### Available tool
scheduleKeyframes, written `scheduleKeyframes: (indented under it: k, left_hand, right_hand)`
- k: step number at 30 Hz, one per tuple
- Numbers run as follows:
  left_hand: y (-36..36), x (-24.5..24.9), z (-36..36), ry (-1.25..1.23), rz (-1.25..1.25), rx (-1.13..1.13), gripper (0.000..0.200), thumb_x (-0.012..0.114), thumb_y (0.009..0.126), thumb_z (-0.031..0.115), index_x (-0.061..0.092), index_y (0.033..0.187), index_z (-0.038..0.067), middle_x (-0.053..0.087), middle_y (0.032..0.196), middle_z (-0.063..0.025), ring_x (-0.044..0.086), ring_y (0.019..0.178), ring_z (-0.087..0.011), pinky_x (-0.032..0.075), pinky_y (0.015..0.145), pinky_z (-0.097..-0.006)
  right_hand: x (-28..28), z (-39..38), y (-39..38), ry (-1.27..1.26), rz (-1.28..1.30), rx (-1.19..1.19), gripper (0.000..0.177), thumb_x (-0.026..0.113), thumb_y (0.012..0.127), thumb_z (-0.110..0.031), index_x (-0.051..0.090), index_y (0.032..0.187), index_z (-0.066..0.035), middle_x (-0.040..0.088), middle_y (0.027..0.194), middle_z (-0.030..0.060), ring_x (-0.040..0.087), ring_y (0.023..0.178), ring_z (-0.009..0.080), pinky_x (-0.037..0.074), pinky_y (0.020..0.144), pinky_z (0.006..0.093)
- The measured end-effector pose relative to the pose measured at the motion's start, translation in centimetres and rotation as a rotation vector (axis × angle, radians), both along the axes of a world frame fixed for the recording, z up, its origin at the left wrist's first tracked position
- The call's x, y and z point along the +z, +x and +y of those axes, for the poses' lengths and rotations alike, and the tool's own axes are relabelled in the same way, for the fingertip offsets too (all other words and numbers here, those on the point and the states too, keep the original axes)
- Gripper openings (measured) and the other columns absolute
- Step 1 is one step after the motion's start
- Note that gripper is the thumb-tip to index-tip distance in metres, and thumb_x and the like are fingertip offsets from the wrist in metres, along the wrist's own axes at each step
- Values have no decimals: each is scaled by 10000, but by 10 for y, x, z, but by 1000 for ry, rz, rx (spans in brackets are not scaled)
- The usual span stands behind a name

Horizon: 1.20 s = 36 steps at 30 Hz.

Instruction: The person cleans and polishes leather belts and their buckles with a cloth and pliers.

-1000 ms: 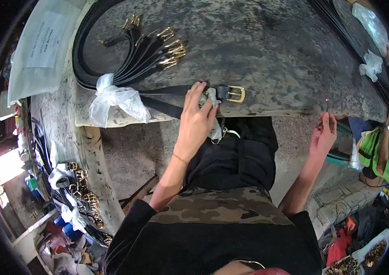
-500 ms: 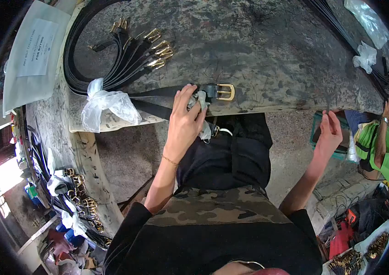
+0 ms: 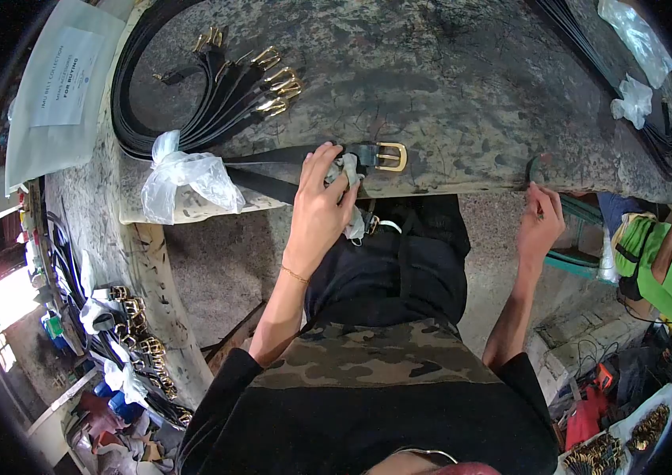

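A black belt (image 3: 272, 157) with a gold buckle (image 3: 390, 156) lies along the front edge of the mottled stone table (image 3: 462, 87). My left hand (image 3: 320, 210) presses a whitish cloth (image 3: 348, 168) onto the belt just left of the buckle, and the cloth's end hangs below the table edge. My right hand (image 3: 539, 226) is raised to the table edge further right. Its fingertips touch a small dark curved piece (image 3: 531, 167) there; whether they grip it is unclear.
A bundle of black belts (image 3: 225, 87) with gold buckles lies at the table's back left, tied with a clear plastic bag (image 3: 185, 174). A printed sheet (image 3: 59, 79) lies far left. More belts (image 3: 589, 39) and plastic bags (image 3: 629, 95) lie right. A person in green (image 3: 668, 269) works nearby.
My right hand moved from open air below the table up to its front edge, where it now touches a small dark piece. My left hand stayed on the cloth and belt.
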State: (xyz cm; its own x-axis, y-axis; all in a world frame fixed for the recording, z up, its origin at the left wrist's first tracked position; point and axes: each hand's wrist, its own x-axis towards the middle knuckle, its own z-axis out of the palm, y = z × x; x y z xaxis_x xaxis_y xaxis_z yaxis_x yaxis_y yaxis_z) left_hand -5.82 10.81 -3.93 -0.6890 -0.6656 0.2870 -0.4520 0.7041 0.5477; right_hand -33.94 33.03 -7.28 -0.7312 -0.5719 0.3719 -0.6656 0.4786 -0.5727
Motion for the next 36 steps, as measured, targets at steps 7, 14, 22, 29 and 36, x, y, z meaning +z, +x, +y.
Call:
scheduleKeyframes:
  k: [7,14,22,29,36]
  left_hand:
    - [-1,-3,1,-15,-6,0,122,739,782,20,682,857,-58,570,1290,-212,515,1274,-401,401,1088,-510]
    - [-1,-2,-2,-23,3,1,137,745,781,21,685,875,-60,574,1280,-203,518,1269,-402,409,1078,-510]
    - [0,-2,0,-22,-3,10,122,747,781,25,680,830,-65,569,1284,-207,518,1264,-405,422,1059,-493]
    - [-1,2,0,-11,-33,-15,128,745,787,33,677,841,-61,549,1308,-210,505,1263,-410,424,1046,-485]
    - [-2,5,0,-48,-91,-24,150,727,802,34,680,912,-57,532,1329,-209,494,1267,-412,422,1043,-484]
  right_hand:
    - [31,12,-8,-571,-529,-288,147,690,922,-45,694,1051,25,699,947,67,537,679,71,427,605,230]
    - [-44,31,-57,-531,-776,-390,161,744,877,-62,670,1010,-7,720,952,96,532,621,69,397,531,235]
    - [-44,38,-53,-657,-899,-378,167,751,874,-62,666,1010,-17,724,969,98,566,656,74,411,528,221]
    - [-28,36,-47,-758,-1016,-370,170,748,881,-69,666,1023,-25,727,976,109,631,724,96,494,611,241]
    - [-25,43,-54,-1033,-1214,-66,165,727,897,-68,659,1043,-32,718,996,84,541,613,70,462,557,229]
